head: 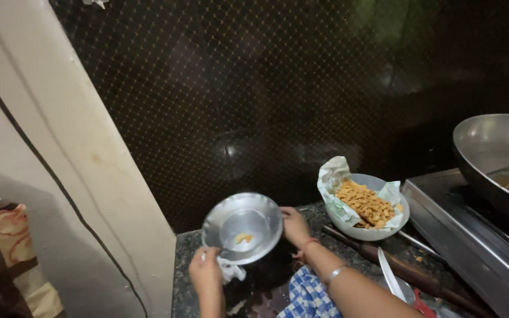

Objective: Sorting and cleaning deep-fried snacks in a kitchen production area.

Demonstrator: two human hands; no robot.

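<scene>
A dark window with a diamond mesh (278, 88) fills the wall behind a speckled stone counter (185, 277), and a pale post (78, 135) leans on the left. Both hands hold a round steel plate (243, 228) tilted up over the counter's left end. The left hand (205, 275) pinches its lower edge along with a white cloth (230, 272); the right hand (294, 227) clasps its right rim. A yellow crumb (243, 238) sits in the plate. Nearby to the right stands a paper-lined bowl (378, 231) of fried snacks (365, 204), then a rolling pin (407, 272), a stove (472, 235) and a pan (493, 153). A blue checked cloth (307, 297) lies below the wrist.
</scene>
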